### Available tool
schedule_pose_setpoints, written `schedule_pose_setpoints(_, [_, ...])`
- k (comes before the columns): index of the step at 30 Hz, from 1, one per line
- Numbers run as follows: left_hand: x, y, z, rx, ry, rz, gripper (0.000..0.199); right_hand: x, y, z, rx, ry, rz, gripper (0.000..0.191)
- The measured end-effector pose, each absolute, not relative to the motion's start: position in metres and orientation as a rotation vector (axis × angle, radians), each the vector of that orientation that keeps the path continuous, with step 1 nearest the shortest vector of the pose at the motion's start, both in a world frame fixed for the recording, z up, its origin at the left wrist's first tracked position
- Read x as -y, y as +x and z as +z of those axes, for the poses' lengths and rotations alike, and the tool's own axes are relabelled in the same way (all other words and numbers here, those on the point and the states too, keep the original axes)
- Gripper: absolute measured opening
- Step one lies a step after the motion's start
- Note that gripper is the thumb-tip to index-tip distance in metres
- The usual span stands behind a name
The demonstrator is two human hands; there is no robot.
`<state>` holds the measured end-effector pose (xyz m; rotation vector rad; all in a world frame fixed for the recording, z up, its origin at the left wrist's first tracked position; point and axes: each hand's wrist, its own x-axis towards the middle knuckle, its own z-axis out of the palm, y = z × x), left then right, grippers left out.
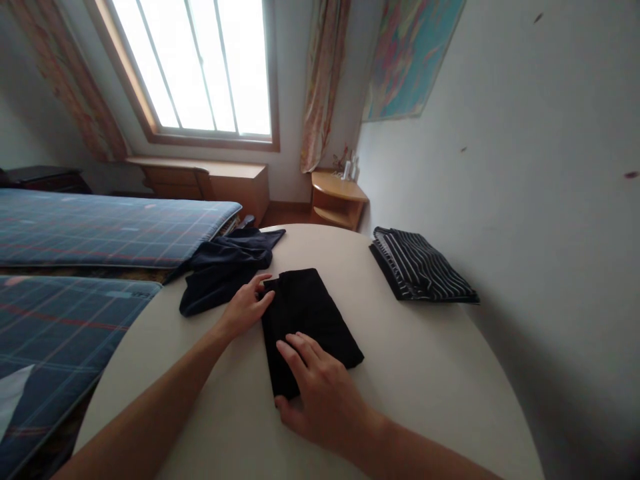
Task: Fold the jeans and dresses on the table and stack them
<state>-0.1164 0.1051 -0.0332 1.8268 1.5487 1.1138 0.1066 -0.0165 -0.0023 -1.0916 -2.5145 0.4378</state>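
A black garment [313,310], folded into a flat rectangle, lies on the white round table [240,420]. Its far left corner sits between the thumb and fingers of my left hand [249,305], which is closed on that edge. My right hand [320,387] rests over the near part of the cloth, fingers stretched out across the top and thumb at the near left corner. Just beyond my left hand, a dark navy garment [225,270] lies crumpled at the table's left edge. What exact kind of clothing the black piece is cannot be made out.
A folded stack of black-and-white striped cloth [425,267] lies on the table's right, close to the white wall [540,213]. Plaid mattresses [100,230] stand to the left. A wooden corner shelf [340,190] and a desk [235,173] are beyond, under the window.
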Motion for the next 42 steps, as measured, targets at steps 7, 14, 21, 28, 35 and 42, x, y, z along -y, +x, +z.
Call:
schedule_pose_setpoints(7, [-0.101, -0.115, -0.033, -1.586, 1.898, 1.076, 0.05, 0.014, 0.121, 0.001, 2.597, -1.004, 0.515, 0.057])
schedule_pose_setpoints(14, [-0.099, -0.11, -0.034, -1.603, 1.94, 1.053, 0.05, -0.002, 0.138, 0.004, 2.563, -0.973, 0.564, 0.054])
schedule_pose_setpoints(21, [-0.102, -0.095, -0.033, -1.646, 2.037, 1.107, 0.047, -0.02, 0.16, 0.009, 2.534, -1.083, 0.488, 0.053])
schedule_pose_setpoints(28, [-0.1, -0.087, -0.028, -1.617, 1.92, 1.272, 0.053, -0.018, 0.151, 0.001, 2.501, -1.058, 0.301, 0.035])
schedule_pose_setpoints(35, [-0.094, -0.077, -0.012, -1.467, 1.555, 1.412, 0.067, -0.019, 0.153, 0.012, 2.325, -1.004, 0.154, 0.038])
schedule_pose_setpoints(42, [-0.093, -0.082, -0.02, -1.492, 1.316, 1.441, 0.056, -0.015, 0.148, -0.001, 2.462, -0.858, 0.158, 0.03])
